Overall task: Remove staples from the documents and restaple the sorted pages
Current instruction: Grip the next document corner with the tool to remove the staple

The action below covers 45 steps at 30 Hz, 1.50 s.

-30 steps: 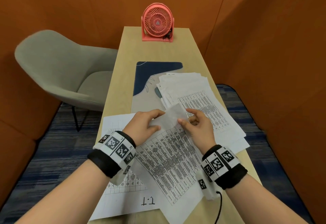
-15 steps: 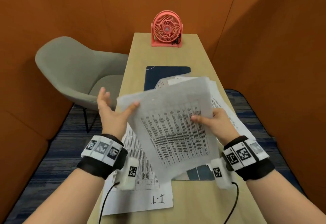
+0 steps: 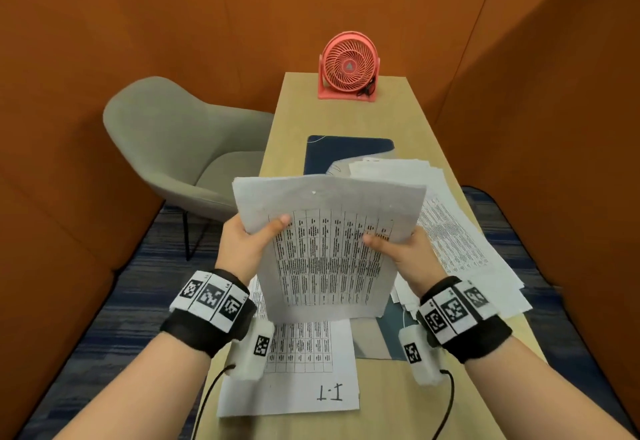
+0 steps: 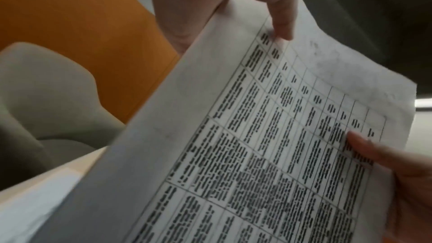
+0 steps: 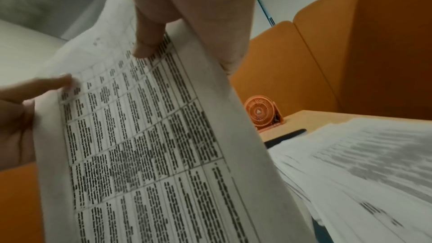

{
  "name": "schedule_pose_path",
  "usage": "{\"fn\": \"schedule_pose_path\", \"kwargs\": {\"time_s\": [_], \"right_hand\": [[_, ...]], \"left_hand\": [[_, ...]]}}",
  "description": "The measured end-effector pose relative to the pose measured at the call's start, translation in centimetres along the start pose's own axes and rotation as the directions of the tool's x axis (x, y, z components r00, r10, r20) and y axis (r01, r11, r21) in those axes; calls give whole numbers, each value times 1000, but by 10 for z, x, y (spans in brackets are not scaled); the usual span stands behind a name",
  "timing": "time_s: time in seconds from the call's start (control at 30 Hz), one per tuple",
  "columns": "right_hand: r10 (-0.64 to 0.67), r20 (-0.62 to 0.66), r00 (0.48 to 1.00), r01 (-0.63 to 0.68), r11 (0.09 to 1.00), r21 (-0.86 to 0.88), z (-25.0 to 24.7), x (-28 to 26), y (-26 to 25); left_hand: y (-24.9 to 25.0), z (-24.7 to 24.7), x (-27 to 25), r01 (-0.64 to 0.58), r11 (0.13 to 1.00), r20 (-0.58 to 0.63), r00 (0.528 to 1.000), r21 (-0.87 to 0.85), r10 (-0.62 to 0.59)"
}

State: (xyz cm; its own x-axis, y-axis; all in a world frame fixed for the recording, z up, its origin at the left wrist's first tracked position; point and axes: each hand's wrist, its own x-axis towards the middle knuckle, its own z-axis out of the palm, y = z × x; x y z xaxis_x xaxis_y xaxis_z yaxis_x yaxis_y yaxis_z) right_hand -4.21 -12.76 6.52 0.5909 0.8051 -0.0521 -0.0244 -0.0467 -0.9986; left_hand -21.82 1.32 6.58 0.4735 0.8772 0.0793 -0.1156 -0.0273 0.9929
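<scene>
I hold a printed table document [image 3: 329, 249] upright above the desk, its printed side toward me. My left hand [image 3: 249, 242] pinches its left edge, thumb on the front. My right hand [image 3: 398, 249] pinches the right edge the same way. The left wrist view shows the document [image 4: 257, 154] with my left thumb on the print, and the right wrist view shows the document [image 5: 145, 145] under my right thumb. A sheet marked "1-1" [image 3: 311, 380] lies flat beneath my hands. A loose stack of printed pages [image 3: 460, 232] spreads out on the right. No staple or stapler shows.
The narrow wooden desk [image 3: 349, 110] carries a pink fan [image 3: 349, 71] at its far end and a dark blue mat [image 3: 346, 152] in the middle. A grey chair [image 3: 180, 149] stands to the left. Orange booth walls close in on both sides.
The document has been lifted off the desk and stood upright. My left hand, open beside it half a second ago, now pinches its left edge.
</scene>
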Motion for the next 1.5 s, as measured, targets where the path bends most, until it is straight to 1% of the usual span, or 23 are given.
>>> {"fn": "schedule_pose_path", "kwargs": {"time_s": [0.2, 0.33, 0.4, 0.53, 0.63, 0.7, 0.73, 0.77, 0.8, 0.83, 0.87, 0.9, 1.0, 1.1, 1.13, 1.17, 1.2, 1.23, 1.27, 1.3, 1.33, 1.37, 1.5], "right_hand": [[-85, -75, 994, 90, 994, 56, -1, 3, -13], [15, -61, 998, -17, 999, -33, 2, 3, 5], [35, -53, 998, -38, 998, -59, 4, 3, 5], [68, -41, 997, -70, 996, -48, -6, 5, -15], [184, 8, 983, -182, 976, -119, -19, 9, -10], [277, 11, 961, -271, 946, -178, -23, 8, 3], [322, 8, 947, -314, 929, -197, -23, 5, 10], [348, 20, 937, -336, 918, -212, -23, 3, 17], [357, 34, 933, -340, 911, -234, -22, 0, 23], [358, 51, 932, -334, 907, -256, -21, -4, 27], [356, 55, 933, -329, 903, -275, -20, -7, 32], [350, 53, 935, -321, 902, -289, -19, -10, 35], [330, 42, 943, -303, 905, -300, -22, -16, 41], [262, 5, 965, -246, 912, -327, -43, -15, 58], [250, -58, 967, -250, 864, -438, -54, -11, 66], [240, -145, 960, -278, 756, -592, -66, -8, 74], [238, -253, 938, -347, 600, -721, -78, -5, 82], [252, -348, 903, -428, 460, -778, -89, -3, 90], [301, -419, 856, -510, 360, -781, -98, -1, 97], [355, -458, 815, -563, 292, -773, -104, -1, 103], [394, -474, 787, -589, 254, -767, -109, -1, 107], [400, -482, 780, -596, 238, -767, -113, 1, 112], [382, -499, 778, -594, 189, -782, -118, 7, 117]], "left_hand": [[15, 0, 10, -56, 998, -20, 998, -17, 56], [2, 2, 4, 10, 1000, -34, 999, 15, -10], [2, 4, 5, 36, 999, -51, 998, 17, -35], [12, 6, 15, 12, 1000, -72, 997, -7, -12], [1, 6, 22, 72, 981, -163, 986, 181, -43], [-7, 7, 22, 62, 900, -176, 984, 431, 16], [-9, 10, 22, 1, 811, -122, 989, 585, 87], [-11, 13, 20, -98, 691, -13, 988, 716, 153], [-12, 19, 20, -211, 574, 135, 976, 791, 172], [-13, 24, 20, -303, 505, 273, 953, 809, 133], [-14, 30, 20, -351, 482, 366, 928, 803, 67], [-18, 34, 22, -362, 489, 413, 911, 794, 3], [-24, 40, 29, -291, 608, 440, 891, 739, -108], [-30, 43, 27, -310, 608, 483, 864, 731, -139], [-32, 44, 25, -319, 608, 496, 857, 727, -142], [-35, 44, 25, -323, 615, 504, 852, 720, -142], [-36, 44, 23, -324, 621, 507, 851, 713, -138], [-36, 44, 22, -326, 627, 509, 851, 707, -131], [-36, 45, 22, -330, 630, 509, 852, 703, -123], [-36, 46, 21, -338, 630, 513, 851, 699, -112], [-35, 47, 20, -347, 629, 518, 849, 696, -104], [-34, 48, 18, -357, 628, 523, 847, 692, -95], [-32, 52, 16, -378, 628, 538, 839, 680, -78]]}}
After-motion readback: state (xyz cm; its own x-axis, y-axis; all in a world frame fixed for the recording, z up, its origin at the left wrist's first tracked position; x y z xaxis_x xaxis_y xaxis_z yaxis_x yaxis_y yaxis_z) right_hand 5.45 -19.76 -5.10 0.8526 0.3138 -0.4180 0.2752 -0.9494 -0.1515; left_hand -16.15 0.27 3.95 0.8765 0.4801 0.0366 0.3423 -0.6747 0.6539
